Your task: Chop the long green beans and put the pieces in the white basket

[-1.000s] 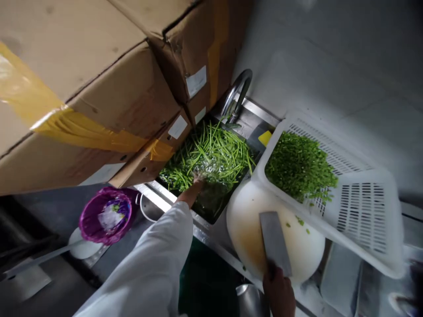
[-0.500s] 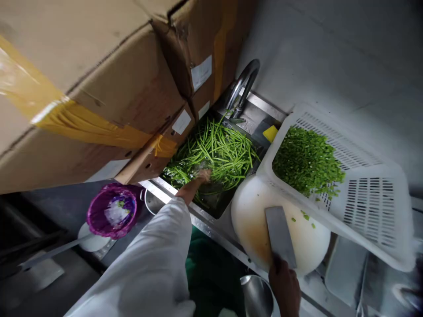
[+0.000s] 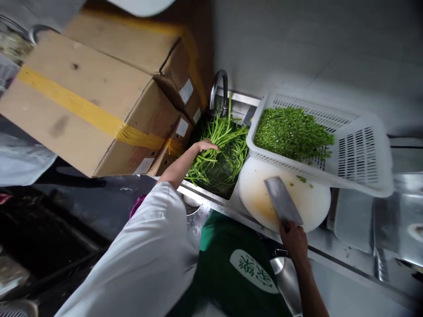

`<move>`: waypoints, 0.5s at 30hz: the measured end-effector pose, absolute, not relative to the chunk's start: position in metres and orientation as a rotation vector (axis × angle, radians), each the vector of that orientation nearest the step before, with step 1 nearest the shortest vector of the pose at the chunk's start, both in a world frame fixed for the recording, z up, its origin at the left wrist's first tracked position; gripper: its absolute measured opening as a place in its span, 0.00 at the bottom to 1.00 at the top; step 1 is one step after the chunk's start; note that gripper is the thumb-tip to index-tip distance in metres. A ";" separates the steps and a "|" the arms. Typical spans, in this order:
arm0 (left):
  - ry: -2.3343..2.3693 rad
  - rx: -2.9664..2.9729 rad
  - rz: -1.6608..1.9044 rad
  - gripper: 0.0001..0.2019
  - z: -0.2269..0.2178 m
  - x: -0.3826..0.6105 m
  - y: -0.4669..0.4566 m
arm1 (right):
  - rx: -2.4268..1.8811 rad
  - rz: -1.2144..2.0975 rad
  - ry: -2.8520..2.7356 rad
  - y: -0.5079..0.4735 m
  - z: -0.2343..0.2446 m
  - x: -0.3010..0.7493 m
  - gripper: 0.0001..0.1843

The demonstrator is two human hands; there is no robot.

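Note:
My left hand (image 3: 206, 145) is closed round a bunch of long green vegetable stems (image 3: 224, 132) at the top of the water-filled sink (image 3: 228, 193). More stems float in the water around it. My right hand (image 3: 293, 237) grips the handle of a cleaver (image 3: 282, 199), whose broad blade lies over the round white cutting board (image 3: 253, 180). Several small cut green bits lie on the board near the blade. Behind the board stands a white slotted basket (image 3: 358, 154) with a heap of chopped greens (image 3: 294, 134).
Stacked cardboard boxes (image 3: 109, 105) crowd the sink's left side. A curved faucet (image 3: 220, 83) rises behind the sink. Below the counter is a metal pot (image 3: 287, 281). At the right are a metal basin (image 3: 398, 220) and a grey container (image 3: 353, 220).
My left hand has come up out of the water with a bunch of stems. My right hand still holds the cleaver over the board. The view has shifted, showing more of the boxes.

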State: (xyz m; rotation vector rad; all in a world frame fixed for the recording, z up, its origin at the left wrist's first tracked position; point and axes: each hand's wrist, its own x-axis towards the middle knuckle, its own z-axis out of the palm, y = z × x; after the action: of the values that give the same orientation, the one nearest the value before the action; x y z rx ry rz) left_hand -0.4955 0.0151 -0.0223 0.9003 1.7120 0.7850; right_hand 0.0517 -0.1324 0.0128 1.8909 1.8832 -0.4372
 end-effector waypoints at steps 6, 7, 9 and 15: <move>1.426 0.755 0.899 0.23 0.012 -0.481 -0.023 | 1.979 -0.539 2.002 -0.140 0.002 0.070 0.18; 1.399 0.750 0.918 0.25 0.013 -0.479 -0.030 | 1.997 -0.574 2.030 -0.142 0.000 0.074 0.18; 1.372 0.723 0.960 0.29 0.013 -0.475 -0.043 | 2.032 -0.645 2.078 -0.146 -0.002 0.080 0.18; 1.505 0.616 1.110 0.35 0.003 -0.472 -0.052 | 2.079 -0.762 2.061 -0.148 -0.002 0.085 0.25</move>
State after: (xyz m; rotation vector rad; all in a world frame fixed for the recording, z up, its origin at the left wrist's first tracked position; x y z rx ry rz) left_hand -0.4719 -0.0522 0.0033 0.6163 1.5049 1.1105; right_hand 0.0852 -0.1485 -0.0020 2.0790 2.0611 -0.7619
